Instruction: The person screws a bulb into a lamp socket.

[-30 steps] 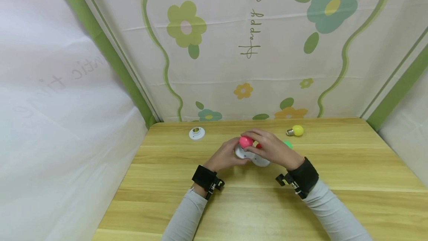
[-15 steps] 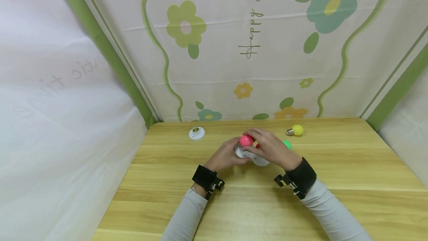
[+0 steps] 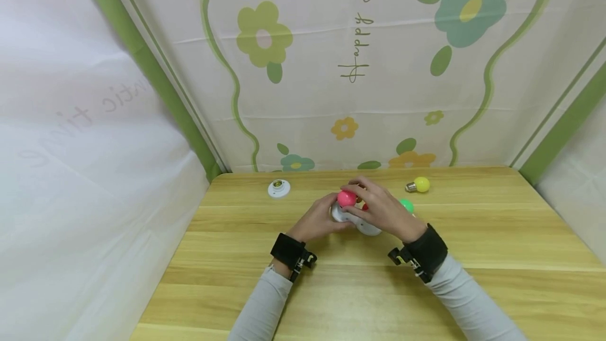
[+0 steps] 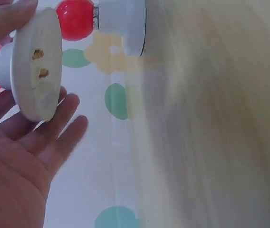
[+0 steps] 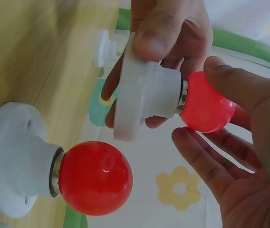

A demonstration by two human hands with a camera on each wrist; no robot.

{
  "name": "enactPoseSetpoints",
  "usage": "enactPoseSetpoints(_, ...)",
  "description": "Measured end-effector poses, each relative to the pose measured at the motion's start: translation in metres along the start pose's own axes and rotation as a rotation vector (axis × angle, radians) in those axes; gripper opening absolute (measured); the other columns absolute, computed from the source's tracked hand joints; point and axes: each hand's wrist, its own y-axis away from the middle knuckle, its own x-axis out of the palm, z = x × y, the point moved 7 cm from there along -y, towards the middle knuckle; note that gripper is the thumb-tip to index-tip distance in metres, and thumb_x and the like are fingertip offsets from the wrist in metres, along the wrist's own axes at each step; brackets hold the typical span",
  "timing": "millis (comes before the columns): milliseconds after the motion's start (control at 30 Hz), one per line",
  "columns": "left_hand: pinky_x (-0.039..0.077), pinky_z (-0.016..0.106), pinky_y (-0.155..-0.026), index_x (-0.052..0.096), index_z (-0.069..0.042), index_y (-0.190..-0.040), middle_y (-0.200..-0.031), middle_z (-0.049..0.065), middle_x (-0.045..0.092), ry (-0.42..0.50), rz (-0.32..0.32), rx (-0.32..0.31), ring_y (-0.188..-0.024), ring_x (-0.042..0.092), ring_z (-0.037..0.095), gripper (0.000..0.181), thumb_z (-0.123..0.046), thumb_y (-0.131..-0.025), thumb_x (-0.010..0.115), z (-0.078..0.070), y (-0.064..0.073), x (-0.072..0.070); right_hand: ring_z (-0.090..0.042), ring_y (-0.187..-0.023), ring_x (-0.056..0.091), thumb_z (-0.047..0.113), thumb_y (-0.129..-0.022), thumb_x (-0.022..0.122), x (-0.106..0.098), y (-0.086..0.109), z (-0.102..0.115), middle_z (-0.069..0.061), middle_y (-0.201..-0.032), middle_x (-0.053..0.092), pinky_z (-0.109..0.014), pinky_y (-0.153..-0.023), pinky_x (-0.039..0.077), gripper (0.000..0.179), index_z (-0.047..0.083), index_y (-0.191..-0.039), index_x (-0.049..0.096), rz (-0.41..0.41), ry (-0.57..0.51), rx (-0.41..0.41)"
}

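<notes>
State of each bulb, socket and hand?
Pink bulb: in raised socket, metal thread showing
Raised socket: off the table
Red bulb: in table socket
Far-left socket: empty
Yellow bulb: loose, lying sideways
Green bulb: partly hidden
Left hand: gripping raised socket
Right hand: pinching pink bulb

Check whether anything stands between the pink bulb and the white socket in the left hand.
Nothing visible does: the right hand holds the pink bulb, its metal base meeting the white socket that the left hand grips.
</notes>
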Motion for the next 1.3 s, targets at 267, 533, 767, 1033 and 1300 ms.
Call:
enactPoseSetpoints(267, 0.046, 0.05, -0.121, 0.051, -0.025, -0.156, -0.155, -0.004, 0.056, 0.006, -0.055, -0.009, -0.146, 0.053, 0.019, 0.072, -0.037, -0.094, 0.085, -0.001, 0.004, -0.012, -0.025, -0.111, 0.072, 0.017, -0.087, 0.091, 0.001, -0.001, 0.001, -0.012, -0.129, 0.067, -0.04, -0.091, 0.065, 0.052, 0.002, -0.131, 0.068, 0.013, -0.053, -0.002)
enactPoseSetpoints(533, 0.051, 0.05, -0.117, 0.055, -0.01, -0.148, -0.148, 0.009, 0.06, -0.016, -0.139, 0.123, -0.138, 0.059, 0.029, 0.059, -0.015, -0.095, 0.082, -0.009, 0.005, -0.024, -0.027, -0.112, 0.072, 0.012, -0.088, 0.088, 0.002, 0.0, 0.0, -0.014, -0.131, 0.066, -0.041, -0.09, 0.065, 0.048, 0.003, -0.132, 0.07, 0.029, -0.075, 0.004)
enactPoseSetpoints(767, 0.056, 0.046, -0.111, 0.056, -0.008, -0.146, -0.145, 0.01, 0.062, 0.006, -0.164, 0.151, -0.132, 0.064, 0.028, 0.059, -0.011, -0.095, 0.082, -0.011, 0.005, -0.026, -0.026, -0.114, 0.071, 0.014, -0.09, 0.087, 0.003, 0.001, -0.001, -0.011, -0.13, 0.066, -0.04, -0.092, 0.064, 0.047, 0.004, -0.133, 0.07, 0.053, -0.084, 0.018)
enactPoseSetpoints(1033, 0.059, 0.032, -0.104, 0.058, -0.007, -0.144, -0.141, 0.01, 0.065, 0.017, -0.166, 0.166, -0.126, 0.067, 0.026, 0.054, -0.009, -0.095, 0.082, -0.011, 0.004, -0.026, -0.025, -0.113, 0.072, 0.015, -0.091, 0.087, 0.005, 0.002, -0.005, -0.011, -0.13, 0.066, -0.038, -0.091, 0.064, 0.046, 0.004, -0.131, 0.069, 0.063, -0.072, 0.027)
enactPoseSetpoints(1300, 0.059, 0.036, -0.105, 0.06, -0.007, -0.141, -0.139, 0.01, 0.066, 0.028, -0.157, 0.139, -0.127, 0.067, 0.025, 0.052, -0.005, -0.094, 0.082, -0.006, 0.005, -0.028, -0.026, -0.102, 0.074, 0.012, -0.09, 0.087, 0.002, 0.002, -0.007, -0.013, -0.131, 0.066, -0.04, -0.083, 0.066, 0.049, 0.002, -0.133, 0.067, 0.043, -0.109, 0.031)
